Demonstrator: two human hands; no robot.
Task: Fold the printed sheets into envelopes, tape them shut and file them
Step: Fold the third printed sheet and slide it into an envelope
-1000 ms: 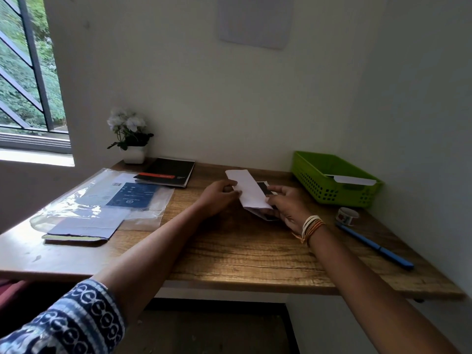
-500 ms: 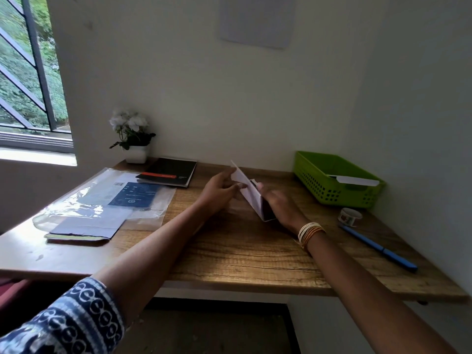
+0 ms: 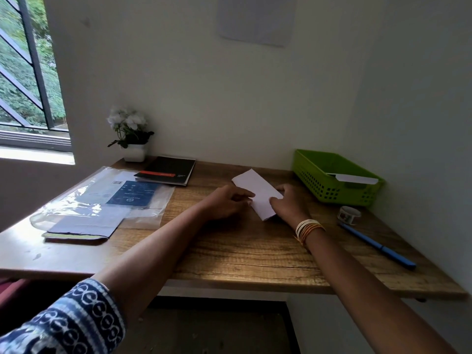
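— Where's the folded sheet (image 3: 256, 194) sitting?

— Flat on the table (image 3: 242, 251), towards the back, between my two hands. My left hand (image 3: 227, 204) has its fingers stretched along the paper's left edge, pressing, not gripping. My right hand (image 3: 287, 201) rests on the right side with the fingers bent over the edge; whether they pinch it or only press, I cannot tell from here.

— So what worries you?

— The crease, mostly. The sheet lies skewed to the table edge, and if one hand pushes harder than the other, the layers could slide and the fold would set crooked. A crooked envelope tapes badly.

— And the tape?

— The tape roll (image 3: 348, 214) is off to my right, near the green basket (image 3: 319, 180) (which already holds one white piece (image 3: 357, 178)). Reaching for it means lifting my right hand, and the paper may spring open under just one.

— Anything in the way?

— The blue pen (image 3: 378, 247) lies just in front of the roll; a careless reach could knock it towards the edge.
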